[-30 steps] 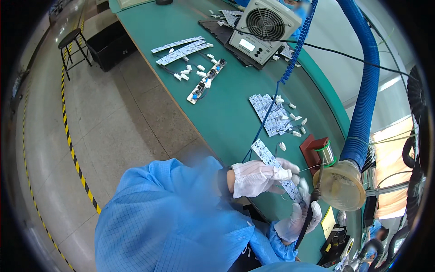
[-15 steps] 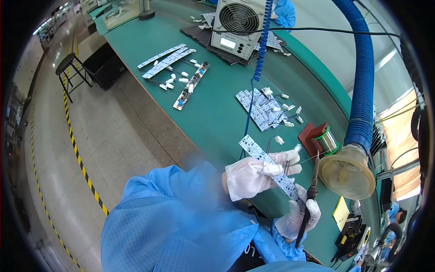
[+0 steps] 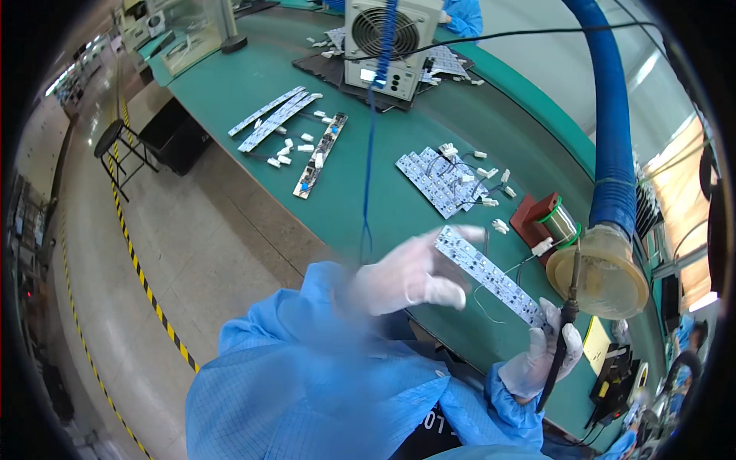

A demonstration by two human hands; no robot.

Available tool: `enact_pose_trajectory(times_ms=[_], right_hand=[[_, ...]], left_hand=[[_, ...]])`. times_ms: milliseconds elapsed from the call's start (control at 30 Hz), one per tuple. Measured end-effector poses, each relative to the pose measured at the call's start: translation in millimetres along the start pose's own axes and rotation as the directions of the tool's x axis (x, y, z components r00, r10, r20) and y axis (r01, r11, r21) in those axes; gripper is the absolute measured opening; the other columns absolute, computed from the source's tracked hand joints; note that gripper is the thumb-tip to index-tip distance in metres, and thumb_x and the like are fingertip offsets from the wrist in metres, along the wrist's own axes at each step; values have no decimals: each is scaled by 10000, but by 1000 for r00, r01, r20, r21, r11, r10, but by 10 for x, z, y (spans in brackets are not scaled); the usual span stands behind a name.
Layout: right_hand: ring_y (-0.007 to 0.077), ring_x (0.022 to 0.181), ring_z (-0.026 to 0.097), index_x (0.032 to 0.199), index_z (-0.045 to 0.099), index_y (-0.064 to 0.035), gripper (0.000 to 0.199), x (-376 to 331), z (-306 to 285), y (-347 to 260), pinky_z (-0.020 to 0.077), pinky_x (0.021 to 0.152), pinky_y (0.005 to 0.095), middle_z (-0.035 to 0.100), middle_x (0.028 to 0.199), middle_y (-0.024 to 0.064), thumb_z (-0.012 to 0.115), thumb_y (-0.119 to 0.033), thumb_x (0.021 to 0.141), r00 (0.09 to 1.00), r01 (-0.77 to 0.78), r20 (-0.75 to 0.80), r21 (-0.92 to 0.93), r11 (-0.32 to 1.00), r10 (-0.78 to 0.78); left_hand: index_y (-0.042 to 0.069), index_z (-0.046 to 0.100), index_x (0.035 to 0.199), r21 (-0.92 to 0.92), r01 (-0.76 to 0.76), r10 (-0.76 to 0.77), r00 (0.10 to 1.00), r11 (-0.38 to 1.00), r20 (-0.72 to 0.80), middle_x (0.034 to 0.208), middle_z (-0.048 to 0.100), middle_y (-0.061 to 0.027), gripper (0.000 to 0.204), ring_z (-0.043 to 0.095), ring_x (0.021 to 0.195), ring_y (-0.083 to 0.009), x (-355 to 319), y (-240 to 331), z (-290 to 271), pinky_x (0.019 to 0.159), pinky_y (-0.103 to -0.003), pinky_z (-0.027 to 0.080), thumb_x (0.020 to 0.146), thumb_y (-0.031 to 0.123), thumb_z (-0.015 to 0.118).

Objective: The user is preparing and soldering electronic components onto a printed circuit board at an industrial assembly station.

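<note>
My right hand [image 3: 540,356], in a white glove, grips a soldering iron [image 3: 568,313] with its tip pointing up. The same hand pinches the lower end of a narrow white circuit board [image 3: 491,277], which slants up to the left over the bench. Beside the board's upper end is my gloved left hand [image 3: 410,272], its fingers and thumb apart. Its fingertips pass close to that end; whether they touch it I cannot tell. A thin solder wire [image 3: 491,316] hangs loose below the board. Behind the board stands a solder spool [image 3: 562,222] on a red-brown holder.
Several boards with white connectors [image 3: 437,184] lie beyond my hands, and more strips [image 3: 276,123] lie at the far left. A fume-extraction funnel [image 3: 602,276] on a blue hose stands at right. A fan-fronted unit [image 3: 387,46] sits at the back, where another person's sleeve [image 3: 464,17] shows.
My left hand has let go of the circuit board and moved left, its fingers opening. My right hand has shifted right with the board and soldering iron. The view has also shifted slightly.
</note>
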State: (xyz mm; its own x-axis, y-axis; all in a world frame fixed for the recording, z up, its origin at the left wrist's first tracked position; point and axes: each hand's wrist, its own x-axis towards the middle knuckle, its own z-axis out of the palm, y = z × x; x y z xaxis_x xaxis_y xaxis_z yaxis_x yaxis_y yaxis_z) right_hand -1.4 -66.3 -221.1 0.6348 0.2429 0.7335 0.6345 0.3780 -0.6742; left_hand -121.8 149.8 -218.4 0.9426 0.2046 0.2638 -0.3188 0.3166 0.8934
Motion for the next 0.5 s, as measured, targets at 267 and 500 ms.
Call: enact_pose_trajectory(times_ms=[267,500], right_hand=[[355,921,654,1115,490,-167,363,63,-122,36,537,789,456,651,988,170,669,-18,837,981,100,175,-105,989,-81],[367,908,662,1097,495,-171,351,58,-125,32,567,737,424,653,980,177,678,-28,834,989,44,144,-42,998,-37]], left_hand=[[9,568,1112,262,-113,165,969,958,-184,953,615,-68,521,578,867,-134,-20,207,-28,788,-276,456,717,239,819],[24,576,1015,381,-163,225,966,910,-124,943,628,-89,486,600,852,-161,-39,133,-53,767,-289,473,687,269,838]])
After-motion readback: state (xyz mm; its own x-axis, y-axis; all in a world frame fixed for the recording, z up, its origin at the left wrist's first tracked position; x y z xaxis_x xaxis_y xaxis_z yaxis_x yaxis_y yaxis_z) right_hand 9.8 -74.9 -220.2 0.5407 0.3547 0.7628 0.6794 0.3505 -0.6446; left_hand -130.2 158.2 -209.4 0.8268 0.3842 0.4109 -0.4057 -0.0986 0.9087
